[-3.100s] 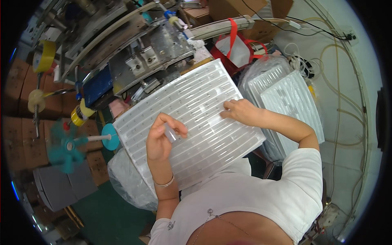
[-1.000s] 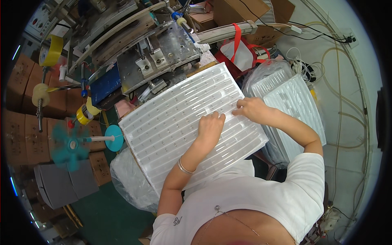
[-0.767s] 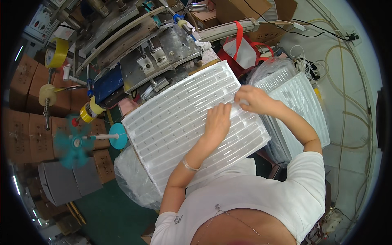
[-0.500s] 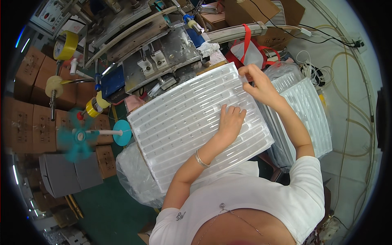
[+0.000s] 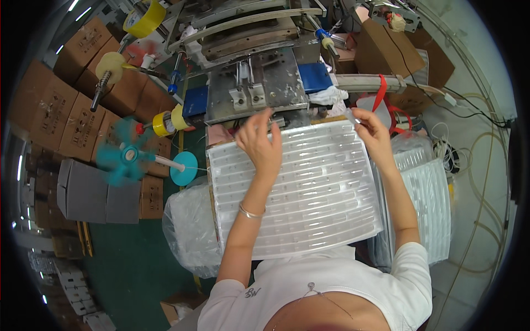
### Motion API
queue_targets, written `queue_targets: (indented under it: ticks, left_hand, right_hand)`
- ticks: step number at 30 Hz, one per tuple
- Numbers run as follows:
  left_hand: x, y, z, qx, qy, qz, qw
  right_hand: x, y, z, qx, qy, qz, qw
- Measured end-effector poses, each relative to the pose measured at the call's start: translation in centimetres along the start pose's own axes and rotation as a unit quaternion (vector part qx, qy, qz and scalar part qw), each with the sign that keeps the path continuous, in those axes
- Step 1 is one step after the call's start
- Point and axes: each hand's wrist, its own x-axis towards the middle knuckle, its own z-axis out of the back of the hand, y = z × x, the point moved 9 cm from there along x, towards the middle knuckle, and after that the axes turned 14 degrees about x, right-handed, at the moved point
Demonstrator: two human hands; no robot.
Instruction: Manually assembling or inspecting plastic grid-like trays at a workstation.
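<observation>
A wide whitish plastic tray [image 5: 309, 246] with long parallel ridges and rows of small clear spots lies in front of me. Over its far left part, close to the front of the metal machine bed [image 5: 281, 83], my left hand [image 5: 260, 148] is raised with fingers apart; I see nothing in it. My right hand [image 5: 374, 137] is at the tray's far right corner, thumb and fingers pinched on a small clear piece [image 5: 351, 116] whose kind I cannot make out. Two small metal blocks [image 5: 258, 96] stand upright on the machine bed.
More ridged trays in clear plastic [image 5: 425, 204] are stacked at my right. On the left, a teal fan [image 5: 130, 153] spins near yellow tape rolls [image 5: 162, 123] and stacked cartons [image 5: 80, 124]. A clear plastic bag [image 5: 190, 231] bulges beside the tray. A cable [image 5: 425, 91] runs at the back right.
My left hand has lifted off the tray's middle and moved far and left toward the machine. My right hand still pinches at the tray's far right corner. The whole view has turned leftward.
</observation>
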Motion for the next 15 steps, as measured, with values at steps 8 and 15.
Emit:
queue_targets:
  ticks: [8,15]
  left_hand:
    - [9.2,-3.3,-5.1,0.140,0.043,-0.206,0.968]
    - [1.3,-3.0,6.9,0.026,-0.178,-0.108,0.978]
  right_hand:
    - [5.9,3.0,-7.8,-0.094,-0.017,0.139,0.986]
    - [8.9,5.5,-12.9,-0.260,-0.008,0.273,0.926]
